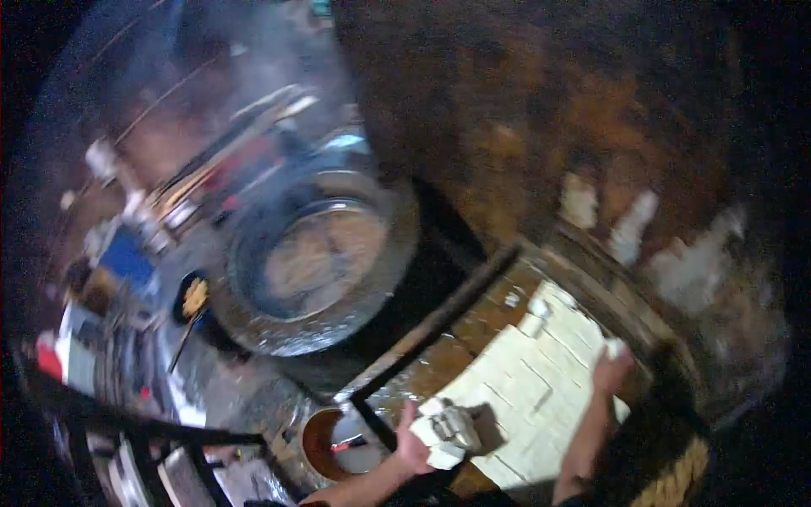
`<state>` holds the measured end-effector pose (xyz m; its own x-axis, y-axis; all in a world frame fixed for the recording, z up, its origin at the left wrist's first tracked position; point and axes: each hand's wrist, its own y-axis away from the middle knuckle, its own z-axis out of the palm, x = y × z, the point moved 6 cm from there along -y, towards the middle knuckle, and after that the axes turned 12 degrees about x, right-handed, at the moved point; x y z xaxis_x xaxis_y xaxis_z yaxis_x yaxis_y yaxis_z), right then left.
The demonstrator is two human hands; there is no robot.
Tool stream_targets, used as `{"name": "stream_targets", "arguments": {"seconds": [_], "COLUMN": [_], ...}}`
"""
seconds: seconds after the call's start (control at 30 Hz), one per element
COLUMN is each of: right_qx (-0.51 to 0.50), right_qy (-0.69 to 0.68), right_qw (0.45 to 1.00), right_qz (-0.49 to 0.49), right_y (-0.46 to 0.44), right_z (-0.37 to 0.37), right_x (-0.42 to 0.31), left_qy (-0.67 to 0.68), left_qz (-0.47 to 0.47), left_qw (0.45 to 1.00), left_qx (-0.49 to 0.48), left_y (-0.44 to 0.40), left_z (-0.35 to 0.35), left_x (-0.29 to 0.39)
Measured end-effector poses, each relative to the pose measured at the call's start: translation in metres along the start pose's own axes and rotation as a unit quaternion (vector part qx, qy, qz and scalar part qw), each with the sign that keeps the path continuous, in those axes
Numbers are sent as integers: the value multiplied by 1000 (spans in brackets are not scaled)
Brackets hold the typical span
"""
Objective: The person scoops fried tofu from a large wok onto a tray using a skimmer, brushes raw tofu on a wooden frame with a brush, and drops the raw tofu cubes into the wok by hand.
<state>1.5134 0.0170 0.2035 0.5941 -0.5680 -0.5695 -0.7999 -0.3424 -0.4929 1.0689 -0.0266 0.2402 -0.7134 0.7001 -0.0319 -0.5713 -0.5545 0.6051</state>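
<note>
Several white blocks [448,431] rest in my left hand [412,446], held over the near left edge of a white slab [528,384] cut into rectangular pieces. The slab lies on a wet wooden board [435,363]. At the slab's right edge my right hand [612,372] has its fingers closed on a white piece [616,347]. A few loose white pieces [532,324] sit at the slab's far corner.
A large round pan [325,258] with steaming contents stands beyond the board's wooden rim. Left of it is a dark ladle [193,296] with yellowish bits. A reddish-brown bowl [319,444] is near my left forearm. A stained wall [541,110] rises behind.
</note>
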Motion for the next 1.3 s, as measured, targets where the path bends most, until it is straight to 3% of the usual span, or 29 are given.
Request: {"name": "stream_targets", "arguments": {"seconds": [0.03, 0.07, 0.1, 0.13, 0.17, 0.23, 0.3, 0.43, 0.53, 0.57, 0.7, 0.77, 0.83, 0.87, 0.9, 0.93, 0.97, 1.03, 1.07, 1.17, 1.3], "right_qx": [-9, 2, 42, 53, 60, 55, 2, -200, -376, -427, -582, -641, -676, -603, -501, -503, -528, -492, -459, -348, -345], "right_qy": [81, -3, 63, 26, -23, -129, -230, -375, -416, -420, -410, -388, -362, -357, -409, -350, -257, -277, -294, -324, -315], "right_qw": [997, 999, 975, 983, 989, 984, 967, 898, 821, 793, 698, 661, 640, 674, 647, 691, 710, 722, 731, 735, 748], "right_qz": [6, -38, -211, -175, -130, -107, -111, -113, -112, -109, -81, -45, -49, -235, -404, -384, -389, -400, -411, -483, -471], "right_y": [-7, -17, -28, -35, -31, -10, 25, 128, 221, 253, 373, 430, 486, 520, 547, 567, 599, 617, 621, 645, 659], "right_z": [0, 28, 70, 38, 3, -40, -70, -120, -152, -162, -198, -206, -208, -200, -211, -226, -194, -204, -212, -183, -145], "right_x": [10, 58, 128, 99, 42, -53, -137, -279, -362, -384, -465, -500, -533, -555, -583, -611, -599, -630, -644, -645, -655], "left_qy": [-7, -18, -30, -39, -47, -27, 2, 62, 99, 105, 112, 117, 134, 190, 232, 210, 210, 209, 192, 236, 234], "left_qz": [-7, -5, -4, -17, 4, 6, 26, 91, 68, 80, 91, 111, 147, 118, 82, 133, 128, 153, 136, 127, 135], "left_qw": [1000, 999, 997, 996, 999, 994, 992, 972, 950, 964, 973, 986, 980, 952, 881, 927, 928, 950, 947, 939, 935], "left_qx": [-11, -40, -69, -75, 1, -107, -127, -209, -290, -232, -179, -32, -1, -209, -405, -281, -281, -174, -219, -213, -232], "left_y": [1, 4, 8, 10, 38, 32, 49, 82, 112, 116, 142, 177, 202, 194, 205, 239, 235, 199, 234, 235, 209], "left_z": [5, 8, 9, 4, 30, 14, 13, 10, 1, -13, -65, -78, -91, -98, -103, -111, -131, -190, -177, -182, -199], "left_x": [3, 8, 11, 16, 23, 38, 59, 107, 145, 159, 221, 250, 283, 302, 319, 336, 350, 374, 384, 404, 430]}}
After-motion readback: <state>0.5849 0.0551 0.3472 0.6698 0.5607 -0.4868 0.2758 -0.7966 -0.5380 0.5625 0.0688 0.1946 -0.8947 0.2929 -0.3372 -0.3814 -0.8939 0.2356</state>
